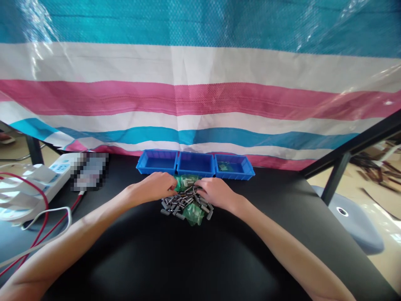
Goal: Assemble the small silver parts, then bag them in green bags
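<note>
A green plastic bag (pixel 187 181) with small pale pieces in it stretches between my two hands. My left hand (pixel 159 185) is closed with its fingers curled on the bag's left edge. At the opposite edge, my right hand (pixel 216 192) pinches the bag, its fingertips partly hidden. Right below lies a heap of small grey and metallic cylindrical parts (pixel 175 205), too small to name. Another green plastic bag (pixel 193 214) rests on the near side of this heap.
Three blue bins (pixel 196 172) stand in a row behind the heap; the right one holds a small green bag (pixel 224 167). At left are a white power strip (pixel 67 164) with plugs, and red and white cables (pixel 67 215). A striped sheet (pixel 194 98) hangs behind the black table (pixel 282 217).
</note>
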`<state>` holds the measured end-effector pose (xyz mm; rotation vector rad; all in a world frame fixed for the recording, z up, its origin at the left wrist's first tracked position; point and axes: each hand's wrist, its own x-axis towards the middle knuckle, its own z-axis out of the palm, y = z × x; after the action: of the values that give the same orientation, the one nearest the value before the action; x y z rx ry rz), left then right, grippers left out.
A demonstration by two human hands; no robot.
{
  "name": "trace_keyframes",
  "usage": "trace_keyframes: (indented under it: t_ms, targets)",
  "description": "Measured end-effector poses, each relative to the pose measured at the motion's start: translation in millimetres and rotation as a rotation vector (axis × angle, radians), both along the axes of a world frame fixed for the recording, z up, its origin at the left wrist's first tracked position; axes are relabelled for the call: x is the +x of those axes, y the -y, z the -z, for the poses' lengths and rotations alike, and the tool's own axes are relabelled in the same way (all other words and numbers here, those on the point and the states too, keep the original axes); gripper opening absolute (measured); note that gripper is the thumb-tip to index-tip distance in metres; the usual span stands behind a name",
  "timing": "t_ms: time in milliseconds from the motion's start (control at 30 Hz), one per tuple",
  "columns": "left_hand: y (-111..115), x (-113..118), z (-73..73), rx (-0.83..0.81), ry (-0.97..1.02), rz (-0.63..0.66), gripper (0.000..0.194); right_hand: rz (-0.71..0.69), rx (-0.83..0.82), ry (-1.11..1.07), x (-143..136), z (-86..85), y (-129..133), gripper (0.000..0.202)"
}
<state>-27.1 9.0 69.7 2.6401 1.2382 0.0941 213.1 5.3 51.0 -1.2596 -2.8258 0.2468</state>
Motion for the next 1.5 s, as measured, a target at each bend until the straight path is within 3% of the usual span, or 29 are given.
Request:
trace_keyframes:
  t_ms: [133, 267, 433, 633, 767, 867, 1233, 1500]
  targets:
    - [3.7, 4.2, 4.5, -0.046, -0.051, 0.06, 0.016, 0.061, 0.011, 0.037, -6.5, 9.3, 2.3, 0.023]
    - [4.4, 9.0, 4.7, -0.028, -0.034, 0.055, 0.02, 0.088, 0.053, 0.055, -8.1, 8.3, 3.2, 0.018]
    - [4.1, 17.1, 5.5, 0.103, 0.203, 0.015, 0.019, 0.098, 0.077, 0.091, -7.8, 6.3, 3.5, 0.016]
    - [-5.0, 20.2, 34.7, 0.191, 0.597, -0.049, 0.021, 0.139, 0.049, -0.002, -5.7, 10.4, -1.4, 0.017]
    - [-8.4, 16.3, 55.5, 0.218, 0.663, -0.06, 0.021, 0.139, 0.062, -0.009, -5.7, 11.4, -2.6, 0.017]
    - [-8.2, 15.4, 63.0, 0.223, 0.681, -0.041, 0.021, 0.113, 0.097, 0.035, -6.5, 11.2, -0.6, 0.019]
    - [-6.5, 15.6, 65.2, 0.28, 0.696, -0.029, 0.016, 0.106, 0.113, 0.128, -8.3, 4.0, 2.4, 0.023]
    - [-7.9, 17.1, 66.0, 0.321, 0.726, -0.014, 0.014, 0.09, 0.108, 0.115, -7.6, 12.2, -0.1, 0.023]
